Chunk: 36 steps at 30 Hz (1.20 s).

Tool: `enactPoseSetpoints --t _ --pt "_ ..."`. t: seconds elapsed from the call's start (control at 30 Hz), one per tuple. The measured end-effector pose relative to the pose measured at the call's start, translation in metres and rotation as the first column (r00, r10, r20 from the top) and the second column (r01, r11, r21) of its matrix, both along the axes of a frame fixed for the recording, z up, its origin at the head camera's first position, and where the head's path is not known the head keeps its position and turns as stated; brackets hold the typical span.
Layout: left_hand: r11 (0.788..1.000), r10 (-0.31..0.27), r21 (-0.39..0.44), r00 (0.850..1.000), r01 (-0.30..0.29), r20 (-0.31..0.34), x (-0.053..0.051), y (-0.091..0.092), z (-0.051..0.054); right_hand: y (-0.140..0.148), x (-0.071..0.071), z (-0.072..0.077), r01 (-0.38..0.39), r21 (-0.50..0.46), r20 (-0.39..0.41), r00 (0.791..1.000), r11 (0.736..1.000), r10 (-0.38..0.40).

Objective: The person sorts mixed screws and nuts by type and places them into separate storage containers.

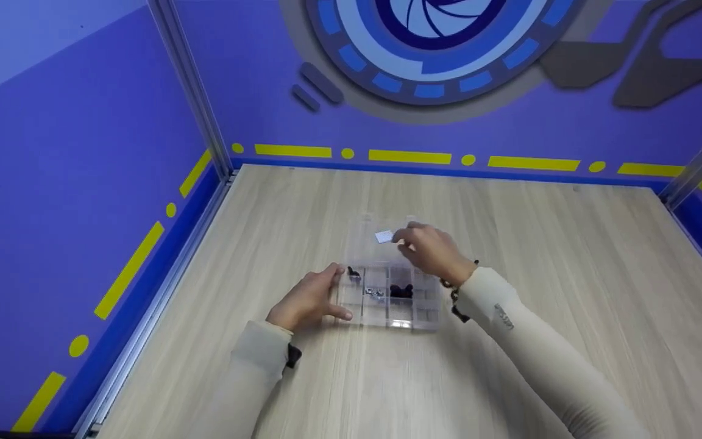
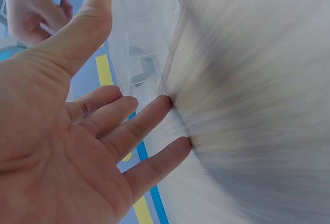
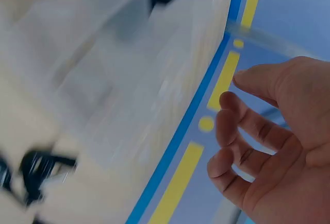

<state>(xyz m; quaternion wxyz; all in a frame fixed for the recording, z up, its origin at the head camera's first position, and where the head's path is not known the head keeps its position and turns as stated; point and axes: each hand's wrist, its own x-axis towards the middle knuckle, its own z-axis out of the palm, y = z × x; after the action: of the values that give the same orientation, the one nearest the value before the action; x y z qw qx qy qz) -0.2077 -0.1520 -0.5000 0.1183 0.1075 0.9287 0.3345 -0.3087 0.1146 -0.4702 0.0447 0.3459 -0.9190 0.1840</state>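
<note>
The person's right hand (image 1: 427, 247) is above the hinged lid (image 1: 360, 247) of a clear plastic compartment box (image 1: 427, 305), which sits on the pale wood-grain table (image 1: 290, 219) with that lid laid back on its far side. A small flat white square piece (image 1: 384, 236) shows just at the right fingertips, over the lid. The fingers are curled and the gap to the thumb is narrow; the right wrist view shows no piece in it, so I cannot tell whether it is pinched or merely beside them.

The left hand (image 1: 308, 299) is spread wide at the box's left side, thumb apart from straight fingers, gripping nothing.

The compartments hold a small black part (image 1: 354, 274), tiny shiny metal bits (image 1: 375, 292) and a cluster of black pieces (image 1: 401, 291).

The likeliest trouble is losing the white piece: a thin square held only by its edge could slip. With the left hand only lightly steadying it, a knock from the right wrist could slide the light box, and a hard tilt might mix the loose metal bits with their neighbours.
</note>
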Motion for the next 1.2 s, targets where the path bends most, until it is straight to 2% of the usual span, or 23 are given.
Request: enactPoseSetpoints --t 0.13,0.3,0.47,0.6,0.73,1.2 --pt "1.000 0.012 -0.014 1.000 -0.012 0.009 0.000 0.000 -0.001 0.032 -0.010 -0.004 0.030 -0.009 -0.013 0.999 1.000 -0.030" --pt "1.000 0.005 -0.008 1.000 -0.005 0.012 0.000 0.000 -0.001 0.067 -0.016 -0.013 0.070 0.035 -0.024 0.997 0.997 -0.069" --pt "1.000 -0.003 0.006 1.000 0.003 0.000 -0.001 0.000 -0.002 0.090 -0.014 -0.017 0.134 0.092 0.044 0.989 0.987 -0.139" --pt "1.000 0.009 0.003 1.000 -0.009 0.009 -0.001 0.000 -0.002 0.099 -0.011 -0.019 0.169 0.113 0.137 0.973 0.979 -0.184" --pt "1.000 0.013 0.000 1.000 -0.013 0.016 0.000 0.000 -0.002 0.104 -0.009 -0.022 0.187 0.119 0.193 0.959 0.975 -0.207" --pt "1.000 0.009 0.015 1.000 -0.009 0.009 -0.001 0.000 0.000 0.118 -0.006 -0.033 0.202 0.075 0.226 0.950 0.976 -0.214"
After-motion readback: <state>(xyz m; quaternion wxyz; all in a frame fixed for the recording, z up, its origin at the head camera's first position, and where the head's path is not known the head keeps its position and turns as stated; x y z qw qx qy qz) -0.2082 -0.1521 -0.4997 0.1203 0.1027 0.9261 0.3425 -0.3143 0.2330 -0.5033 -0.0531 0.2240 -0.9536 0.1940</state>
